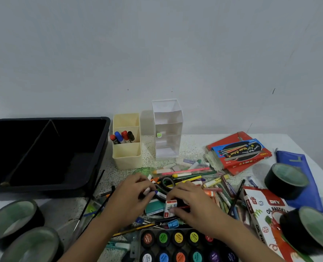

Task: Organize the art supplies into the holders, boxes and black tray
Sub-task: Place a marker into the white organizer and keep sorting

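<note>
Left hand (132, 195): over the middle of the clutter, fingers curled, pinching a white stick with a purple tip (160, 194); what kind of stick it is, I cannot tell.
Right hand (194, 205): just right of the left hand, thumb and fingers closed around a small white box (169, 207) with red ends, held upright above the pile.
Loose supplies (194, 176): pens, crayons and pencils lie criss-crossed on the surface (194, 142) around and beyond both hands.
Black scissors (166, 183): one handle loop shows between the hands, partly covered by them.
Teal box (154, 209): lies flat under the hands, touching the small white box.
Black tray (49, 119): far left; a thin stick leans across its inside.
Cream holder (127, 159): just right of the tray, with capped markers (122, 137) standing in its middle compartment.
Clear holder (167, 129): upright beside the cream holder, against the wall.
Brushes (87, 205): near the left hand, between it and the tray.
Poster paints (185, 242): a set of pots at the near edge, partly hidden by the right forearm.
Tape rolls (11, 218): two near left and two on the right.
Oil pastel box (266, 220): near right, one tape roll resting on it.
Red pen packs (238, 152): far right, stacked.
Blue pouch (298, 176): right edge, under a tape roll.
</note>
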Demonstrator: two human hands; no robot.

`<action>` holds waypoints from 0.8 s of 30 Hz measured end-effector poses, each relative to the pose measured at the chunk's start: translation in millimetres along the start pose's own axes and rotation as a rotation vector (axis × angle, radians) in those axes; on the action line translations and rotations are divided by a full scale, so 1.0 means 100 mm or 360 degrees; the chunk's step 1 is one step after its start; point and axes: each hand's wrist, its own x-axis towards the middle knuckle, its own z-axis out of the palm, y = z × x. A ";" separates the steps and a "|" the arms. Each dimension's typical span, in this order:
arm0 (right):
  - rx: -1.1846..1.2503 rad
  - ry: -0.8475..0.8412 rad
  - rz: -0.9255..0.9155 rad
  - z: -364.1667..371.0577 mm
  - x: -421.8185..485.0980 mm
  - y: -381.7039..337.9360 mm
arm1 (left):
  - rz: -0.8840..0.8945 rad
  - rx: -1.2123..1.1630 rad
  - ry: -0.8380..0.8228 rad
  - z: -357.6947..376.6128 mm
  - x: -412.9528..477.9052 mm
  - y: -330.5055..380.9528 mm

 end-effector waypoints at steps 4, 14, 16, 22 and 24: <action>0.0672 0.0227 0.0259 -0.13 0.08 0.01 | -0.0158 -0.0246 0.0264 -0.23 0.31 0.11; 0.0153 0.0784 0.0075 -0.06 0.73 0.35 | -0.0019 -0.0290 0.0404 -0.73 1.43 0.28; 0.0045 0.0753 0.0044 0.00 0.86 0.44 | -0.0021 -0.0218 0.0302 -0.67 1.49 0.21; -0.0202 0.0657 0.0052 0.07 1.10 0.52 | 0.0053 -0.0261 0.0417 -0.69 1.50 0.09; -0.0321 0.0608 0.0027 0.10 1.14 0.53 | 0.0059 -0.0260 0.0419 -0.69 1.51 0.10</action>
